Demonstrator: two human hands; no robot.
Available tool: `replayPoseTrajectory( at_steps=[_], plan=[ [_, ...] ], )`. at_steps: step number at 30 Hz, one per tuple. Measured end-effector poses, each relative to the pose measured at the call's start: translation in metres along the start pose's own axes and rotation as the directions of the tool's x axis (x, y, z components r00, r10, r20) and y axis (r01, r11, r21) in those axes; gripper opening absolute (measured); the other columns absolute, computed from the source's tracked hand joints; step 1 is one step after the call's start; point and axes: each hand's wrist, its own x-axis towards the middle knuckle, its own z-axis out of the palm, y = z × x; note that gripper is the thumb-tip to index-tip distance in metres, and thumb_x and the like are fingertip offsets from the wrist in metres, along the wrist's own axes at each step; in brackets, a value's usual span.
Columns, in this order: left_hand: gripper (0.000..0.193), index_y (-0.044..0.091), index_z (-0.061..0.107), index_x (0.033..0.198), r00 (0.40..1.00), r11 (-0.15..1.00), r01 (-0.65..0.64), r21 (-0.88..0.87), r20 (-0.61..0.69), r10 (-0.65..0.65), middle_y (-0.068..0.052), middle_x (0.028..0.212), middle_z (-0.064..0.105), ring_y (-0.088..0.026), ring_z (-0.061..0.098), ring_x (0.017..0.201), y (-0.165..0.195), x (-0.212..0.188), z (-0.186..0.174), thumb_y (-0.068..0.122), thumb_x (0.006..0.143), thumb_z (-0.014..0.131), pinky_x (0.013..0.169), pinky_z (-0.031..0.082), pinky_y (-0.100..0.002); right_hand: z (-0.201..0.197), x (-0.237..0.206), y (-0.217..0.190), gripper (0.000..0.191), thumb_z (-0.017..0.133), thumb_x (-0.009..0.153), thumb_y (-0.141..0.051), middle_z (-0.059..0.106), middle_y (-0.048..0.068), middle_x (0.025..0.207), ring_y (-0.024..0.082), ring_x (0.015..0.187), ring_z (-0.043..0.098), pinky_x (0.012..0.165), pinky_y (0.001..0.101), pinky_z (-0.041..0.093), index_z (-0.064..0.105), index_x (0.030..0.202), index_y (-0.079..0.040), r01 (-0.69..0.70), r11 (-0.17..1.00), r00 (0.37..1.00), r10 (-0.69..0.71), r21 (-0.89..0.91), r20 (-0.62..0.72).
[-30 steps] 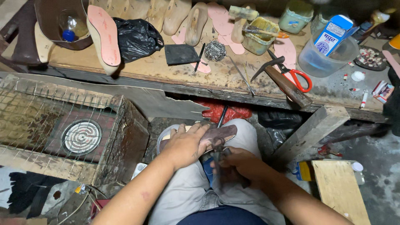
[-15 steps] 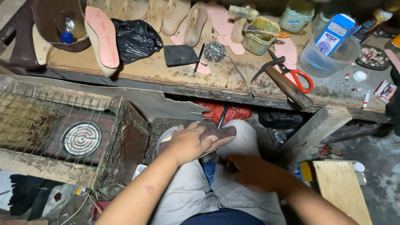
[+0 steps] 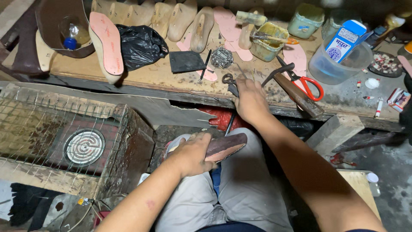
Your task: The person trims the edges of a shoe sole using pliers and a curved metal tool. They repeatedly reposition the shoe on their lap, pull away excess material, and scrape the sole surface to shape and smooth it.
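The left hand (image 3: 191, 154) was clamped on a dark shoe upper (image 3: 225, 146) lying on the lap. At twelve o'clock the right hand (image 3: 250, 101) closed on pincers (image 3: 231, 86) at the desk (image 3: 163, 79) edge (fetching a tool, apparently); next, bringing them down to the shoe.

The right hand (image 3: 250, 102) covers most of the pincers (image 3: 230, 82) it grips, so only the ringed head above the knuckles and a thin handle below the wrist show, and how the fingers close on them cannot be told. The left hand (image 3: 192, 154) wraps the near end of the brown shoe piece (image 3: 226, 146), hiding that end and its fingertips underneath; whether the piece rests on the lap cannot be told. Far right of the right hand's grip, a dark thing (image 3: 407, 103) is cut by the picture's edge, and above it the jars (image 3: 306, 19) run blurred into the top edge.
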Motion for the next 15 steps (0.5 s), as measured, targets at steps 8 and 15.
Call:
replayPoseTrajectory(
  at_steps=[8, 15],
  plan=[
    [0.065, 0.008, 0.065, 0.124, 0.977, 0.925, 0.072, -0.373, 0.213, 0.009, -0.014, 0.115, 0.074, -0.027, 0.07, 0.106, -0.033, 0.022, -0.007, 0.034, 0.068, 0.085, 0.092, 0.052, -0.035, -0.028, -0.016, 0.05, 0.038, 0.075, 0.092, -0.027, 0.066, 0.014, 0.123, 0.035, 0.117, 0.056, 0.094, 0.0532, 0.04, 0.07, 0.125, -0.01, -0.137, 0.975, 0.971, 0.097, -0.175, -0.216],
    [0.055, 0.009, 0.072, 0.119, 0.946, 0.781, 0.124, -0.612, 0.31, 0.093, -0.006, 0.108, 0.077, -0.017, 0.07, 0.098, -0.059, 0.043, 0.012, 0.027, 0.068, 0.085, 0.089, 0.053, -0.03, -0.057, -0.021, 0.093, 0.047, 0.077, 0.086, -0.032, 0.062, 0.023, 0.115, 0.043, 0.112, 0.056, 0.09, 0.0559, 0.043, 0.069, 0.125, -0.006, -0.331, 0.897, 0.944, 0.316, -0.293, -0.097]
  ],
)
